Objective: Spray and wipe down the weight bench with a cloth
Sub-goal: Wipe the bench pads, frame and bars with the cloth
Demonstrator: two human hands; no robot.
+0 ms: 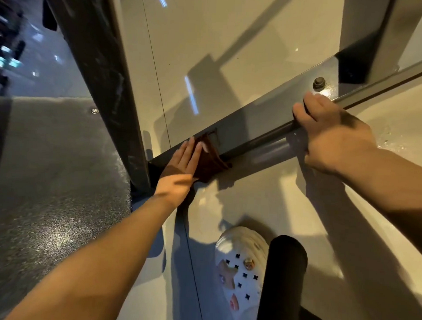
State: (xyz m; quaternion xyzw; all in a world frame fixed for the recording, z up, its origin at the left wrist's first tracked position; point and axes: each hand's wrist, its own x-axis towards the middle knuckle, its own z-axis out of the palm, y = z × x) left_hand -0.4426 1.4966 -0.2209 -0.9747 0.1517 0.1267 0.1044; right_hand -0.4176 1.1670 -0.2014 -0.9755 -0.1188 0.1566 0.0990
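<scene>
The brown cloth [208, 159] was pressed flat-fingered by the left hand [181, 169] against the bench's low frame bar [261, 124]; the right hand [330, 137] was curled over it. Wet floor [269, 37] nearby risked a slip.

Upper left of the frame all smeared: dark shapes [7, 45] with teal glints, can't tell what. Brown cloth [211, 160] half buried under the left hand [181, 168], lower part out of sight behind the palm. Right hand [330, 137] fingertips curled over the grey frame bar [254, 127], tips hidden behind its edge. Bar cut off at the right edge. White clog [242, 271] partly covered by a black-clad leg [282, 282], heel cropped at the bottom. Both forearms chopped off by the frame edges.
</scene>
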